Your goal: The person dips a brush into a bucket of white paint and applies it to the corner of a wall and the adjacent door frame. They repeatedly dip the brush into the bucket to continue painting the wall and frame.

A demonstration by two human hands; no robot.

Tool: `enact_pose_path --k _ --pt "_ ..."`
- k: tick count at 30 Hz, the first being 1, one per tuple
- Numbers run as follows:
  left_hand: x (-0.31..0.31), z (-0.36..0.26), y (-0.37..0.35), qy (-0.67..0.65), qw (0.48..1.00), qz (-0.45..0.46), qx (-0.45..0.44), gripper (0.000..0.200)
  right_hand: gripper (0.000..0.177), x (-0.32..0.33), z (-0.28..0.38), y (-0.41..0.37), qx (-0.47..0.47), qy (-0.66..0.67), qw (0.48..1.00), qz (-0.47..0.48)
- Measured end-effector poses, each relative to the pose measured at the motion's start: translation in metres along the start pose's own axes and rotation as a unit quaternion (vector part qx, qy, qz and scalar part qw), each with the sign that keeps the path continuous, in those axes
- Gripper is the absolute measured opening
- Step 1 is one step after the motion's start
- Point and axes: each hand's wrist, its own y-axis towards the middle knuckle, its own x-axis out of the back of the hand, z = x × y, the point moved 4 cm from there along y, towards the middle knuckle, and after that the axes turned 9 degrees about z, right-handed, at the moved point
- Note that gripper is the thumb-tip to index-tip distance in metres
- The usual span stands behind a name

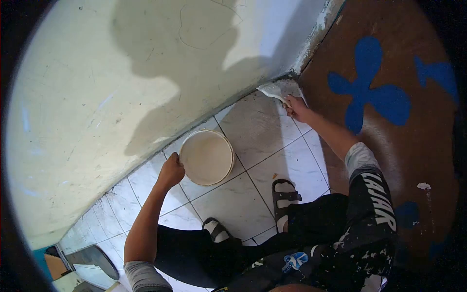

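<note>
L hand [171, 171] grips bucket [207, 157], R hand [297, 109] w/ scraper [272, 91]

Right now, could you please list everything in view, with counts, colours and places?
Wall: one, cream, upper left
Floor tiles: several, white with grey veins, centre
Painted surface: one, brown with blue shapes, right
Bucket: one, cream, beside wall
Wide brush: one, whitish, near corner
Unclear objects: several, dark and white, lower left
Sandals: two, dark, on feet
Trousers: black, bottom
Shirt: one, mostly black, lower right
Left hand: one, bare, gripping bucket rim
Right hand: one, bare, gripping brush
</note>
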Motion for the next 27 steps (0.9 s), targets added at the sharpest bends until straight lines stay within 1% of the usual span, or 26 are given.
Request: enact_pose_path --k 2,6,8,9,11,12,13,16,17,19,20,21,23,24,25,26,27 --pt "0.002 0.0 0.001 -0.007 1.0 0.001 -0.003 0.021 0.028 -0.005 0.005 0.003 0.034 -0.081 0.995 -0.039" --pt "0.003 -0.001 0.002 0.005 1.0 0.007 -0.006 0.023 0.026 -0.023 0.014 -0.001 0.032 -0.11 0.993 -0.03" --pt "0.001 0.001 0.003 0.012 1.0 0.011 -0.004 0.023 0.024 -0.02 0.011 0.005 0.022 -0.132 0.989 -0.064" --pt "0.001 0.003 0.004 -0.006 1.0 0.005 -0.004 0.021 0.024 -0.02 0.009 0.007 0.023 -0.133 0.989 -0.065" --pt "0.002 0.0 0.003 -0.026 1.0 -0.001 -0.006 0.019 0.024 -0.022 0.007 0.009 0.057 -0.118 0.99 -0.054" --pt "0.003 -0.001 0.002 -0.007 1.0 0.0 -0.01 0.021 0.024 -0.021 0.007 0.01 0.058 -0.119 0.99 -0.055" --pt "0.003 -0.003 0.0 0.012 1.0 0.002 -0.014 0.024 0.023 -0.027 0.011 0.005 0.066 -0.106 0.991 -0.057" --pt "-0.003 0.011 0.009 0.001 1.0 -0.002 -0.009 0.025 0.023 -0.039 0.029 -0.012 0.088 -0.073 0.992 -0.054" --pt "-0.002 0.005 0.005 -0.002 1.0 -0.002 -0.01 0.025 0.022 -0.046 0.038 -0.022 0.102 -0.052 0.992 -0.049" --pt "0.003 -0.004 -0.002 0.014 1.0 0.003 -0.008 0.025 0.021 -0.066 0.06 -0.052 0.116 -0.083 0.988 -0.058" --pt "0.001 -0.002 0.0 0.011 1.0 0.003 -0.008 0.025 0.02 -0.076 0.072 -0.066 0.129 -0.111 0.983 -0.067" --pt "0.0 0.0 0.001 0.025 1.0 0.0 -0.011 0.025 0.02 -0.082 0.08 -0.076 0.129 -0.113 0.983 -0.068" --pt "0.0 -0.001 0.002 0.039 0.999 -0.001 -0.014 0.026 0.019 -0.09 0.095 -0.089 0.182 -0.07 0.98 -0.033" --pt "0.0 -0.002 0.001 0.023 1.0 -0.007 -0.015 0.022 0.019 -0.091 0.099 -0.095 0.182 -0.07 0.98 -0.035" --pt "0.001 -0.005 -0.001 0.007 1.0 -0.012 -0.015 0.019 0.019 -0.092 0.103 -0.1 0.202 -0.045 0.978 -0.021" --pt "0.002 -0.009 -0.003 0.009 1.0 -0.011 -0.015 0.019 0.019 -0.092 0.104 -0.103 0.221 -0.019 0.975 -0.007" --pt "0.003 -0.011 -0.005 0.001 1.0 -0.005 -0.007 0.02 0.019 -0.089 0.099 -0.104 0.221 -0.017 0.975 -0.009"
